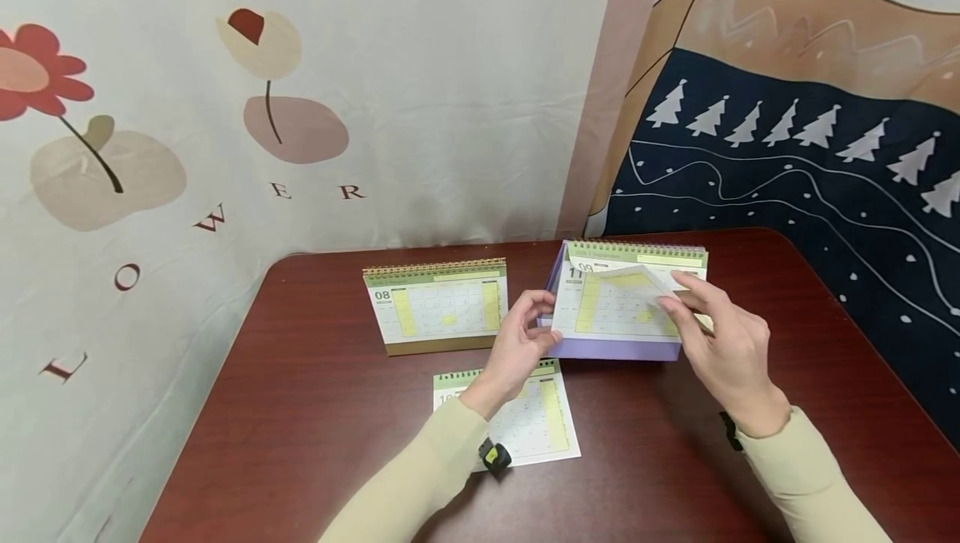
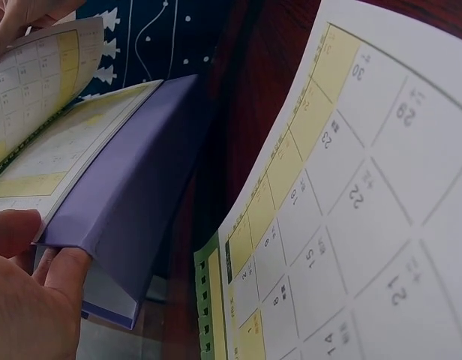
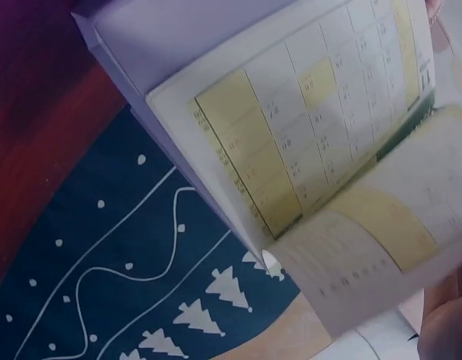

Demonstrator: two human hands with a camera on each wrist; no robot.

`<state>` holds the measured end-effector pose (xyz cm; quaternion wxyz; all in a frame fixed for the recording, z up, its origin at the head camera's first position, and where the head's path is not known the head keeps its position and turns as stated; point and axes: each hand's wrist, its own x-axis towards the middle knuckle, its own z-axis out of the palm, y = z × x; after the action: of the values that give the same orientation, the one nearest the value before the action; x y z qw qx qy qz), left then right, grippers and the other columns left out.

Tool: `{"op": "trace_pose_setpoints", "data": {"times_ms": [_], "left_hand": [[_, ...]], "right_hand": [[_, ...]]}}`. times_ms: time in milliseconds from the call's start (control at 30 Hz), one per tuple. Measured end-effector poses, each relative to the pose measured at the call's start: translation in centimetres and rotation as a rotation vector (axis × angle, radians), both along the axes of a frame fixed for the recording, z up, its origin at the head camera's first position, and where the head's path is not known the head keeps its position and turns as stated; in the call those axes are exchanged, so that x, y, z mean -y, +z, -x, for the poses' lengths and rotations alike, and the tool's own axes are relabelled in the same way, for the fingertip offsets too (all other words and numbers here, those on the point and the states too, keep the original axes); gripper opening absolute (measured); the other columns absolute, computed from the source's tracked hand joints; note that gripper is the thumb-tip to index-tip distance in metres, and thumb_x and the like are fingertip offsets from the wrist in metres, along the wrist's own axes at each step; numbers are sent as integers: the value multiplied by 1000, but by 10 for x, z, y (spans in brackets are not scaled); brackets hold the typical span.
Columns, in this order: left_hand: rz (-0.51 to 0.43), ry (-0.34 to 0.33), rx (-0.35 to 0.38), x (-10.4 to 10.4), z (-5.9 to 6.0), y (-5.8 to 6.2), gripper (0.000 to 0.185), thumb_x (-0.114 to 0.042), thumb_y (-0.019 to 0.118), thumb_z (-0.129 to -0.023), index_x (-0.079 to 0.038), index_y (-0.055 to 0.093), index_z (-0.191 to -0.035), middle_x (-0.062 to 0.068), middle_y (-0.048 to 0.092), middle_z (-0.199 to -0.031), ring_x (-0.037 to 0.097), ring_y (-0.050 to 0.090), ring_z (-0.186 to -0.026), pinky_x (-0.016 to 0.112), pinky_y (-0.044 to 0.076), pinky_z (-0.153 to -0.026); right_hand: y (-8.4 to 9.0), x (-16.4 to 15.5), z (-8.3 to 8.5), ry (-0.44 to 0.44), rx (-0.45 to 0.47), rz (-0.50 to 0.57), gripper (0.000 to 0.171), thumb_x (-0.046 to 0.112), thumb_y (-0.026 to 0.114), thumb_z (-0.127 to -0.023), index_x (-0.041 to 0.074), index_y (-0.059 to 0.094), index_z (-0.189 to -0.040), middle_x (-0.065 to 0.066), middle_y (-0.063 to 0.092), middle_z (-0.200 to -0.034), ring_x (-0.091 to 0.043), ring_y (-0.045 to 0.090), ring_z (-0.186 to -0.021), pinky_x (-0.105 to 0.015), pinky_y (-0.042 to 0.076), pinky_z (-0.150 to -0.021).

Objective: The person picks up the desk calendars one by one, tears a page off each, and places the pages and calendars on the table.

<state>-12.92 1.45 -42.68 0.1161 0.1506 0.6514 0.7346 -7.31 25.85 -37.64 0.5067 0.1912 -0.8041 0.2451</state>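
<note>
A purple-based desk calendar (image 1: 615,349) stands at the back right of the table. My left hand (image 1: 521,343) grips its left edge, thumb on the front and fingers around the side of the purple stand (image 2: 130,165). With thumb and fingers my right hand (image 1: 723,343) pinches a calendar page (image 1: 641,276) marked 09 and lifts its lower part up. Beneath the raised sheet shows a page marked 11 (image 3: 291,112) with yellow columns. In the right wrist view the lifted page curls back along the binding, and only part of the right hand shows.
Left of it stands a second desk calendar (image 1: 442,310) with a brown base, showing 08. A loose calendar sheet (image 1: 525,426) with a torn-hole green top lies flat under my left forearm. Printed cloths (image 1: 450,110) hang behind the dark red table (image 1: 300,410).
</note>
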Motion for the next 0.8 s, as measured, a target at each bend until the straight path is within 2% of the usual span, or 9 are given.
{"op": "trace_pose_setpoints", "data": {"times_ms": [133,233,367,433,467,500,667,800], "left_hand": [[0,-4,-6,1,0,0,47,20,58,-85,-2,56,-126,15,64,-119,27,69,-96,33,56,-80],[3,-7,-4,2,-1,1,47,20,58,-85,-2,56,-126,15,64,-119,26,69,-94,32,56,-79],[0,5,-5,2,-1,1,46,21,57,-86,-2,56,-126,14,64,-116,24,67,-90,29,54,-77],[-1,13,-11,2,-1,1,45,21,56,-86,-1,56,-125,15,64,-115,23,66,-88,28,53,-76],[-1,16,-12,2,-1,0,45,21,56,-86,-1,56,-125,15,64,-115,23,66,-87,28,53,-76],[0,19,-12,1,-1,0,45,21,56,-86,-1,56,-125,15,64,-115,23,66,-87,27,52,-76],[7,25,-7,1,-2,-1,45,21,56,-85,-1,56,-125,15,64,-115,23,67,-87,27,53,-76],[5,24,-13,3,-2,-3,44,22,56,-85,0,55,-124,15,64,-115,24,69,-87,26,54,-76]], "right_hand": [[5,-4,-2,27,52,-29,55,48,61,-102,-4,75,-101,-16,77,-86,-21,69,-61,-16,45,-54],[7,-5,-2,38,80,37,50,44,64,-101,-5,76,-96,-16,76,-86,-6,61,-64,-10,39,-58],[12,-3,-2,11,131,209,17,9,76,-94,-8,74,-97,-20,75,-90,12,59,-81,-3,44,-75],[16,-1,-1,-16,157,288,14,-8,78,-86,-10,73,-99,-22,74,-92,16,60,-87,-4,46,-79],[18,1,-1,-30,166,324,19,-15,78,-81,-10,73,-99,-16,74,-92,16,60,-85,-4,47,-78],[20,3,-1,-43,174,357,19,-16,78,-81,-11,73,-99,-11,74,-92,15,60,-83,-4,47,-77],[27,7,1,-87,224,468,15,-10,75,-87,-9,73,-102,21,67,-97,10,61,-77,-5,47,-73],[28,5,5,-99,260,510,13,-4,76,-90,-6,74,-103,25,66,-95,7,60,-74,-6,47,-70]]}}
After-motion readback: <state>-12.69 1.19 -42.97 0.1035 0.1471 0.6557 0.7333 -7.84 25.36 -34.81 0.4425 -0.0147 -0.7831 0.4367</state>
